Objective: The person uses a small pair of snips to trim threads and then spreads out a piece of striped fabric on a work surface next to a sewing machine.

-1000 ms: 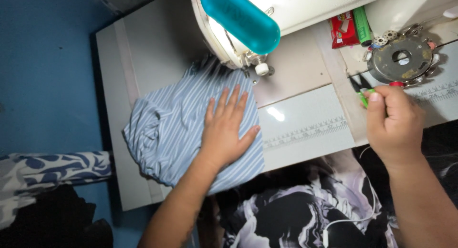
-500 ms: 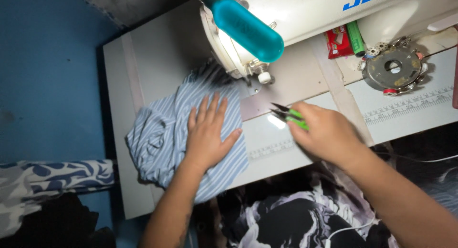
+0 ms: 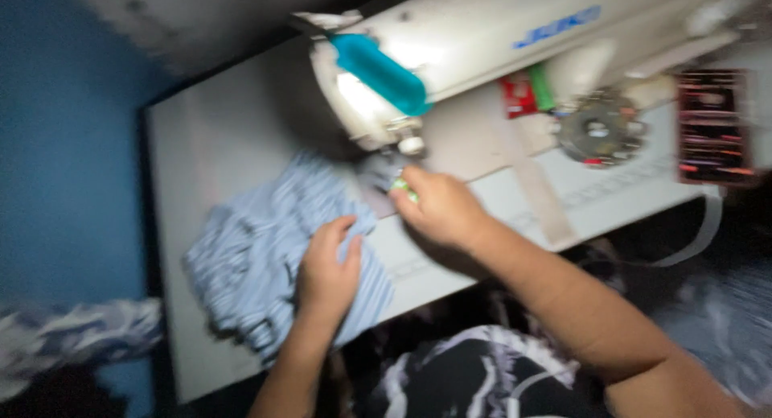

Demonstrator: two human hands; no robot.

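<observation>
A blue-and-white striped cloth [image 3: 257, 265] lies bunched on the white table, reaching up under the head of a white sewing machine [image 3: 482, 40]. My left hand [image 3: 326, 269] rests on the cloth's right part, fingers curled onto it. My right hand [image 3: 438, 209] is closed around small green-handled thread snips [image 3: 404, 189], held right at the cloth's edge below the machine's needle area [image 3: 406, 144]. The picture is blurred, so the snips' blades are not visible.
A teal cover [image 3: 378, 64] sits on the machine head. Behind it lie a red packet [image 3: 519, 96], a green tube [image 3: 540, 86], a round metal part [image 3: 599, 132] and a dark tray of small items [image 3: 712, 128]. A blue wall [image 3: 64, 144] stands left.
My right hand has carried the green snips leftward from the table's right side up to the needle area. My left hand has stayed on the cloth, fingers curling in. The camera shifted.
</observation>
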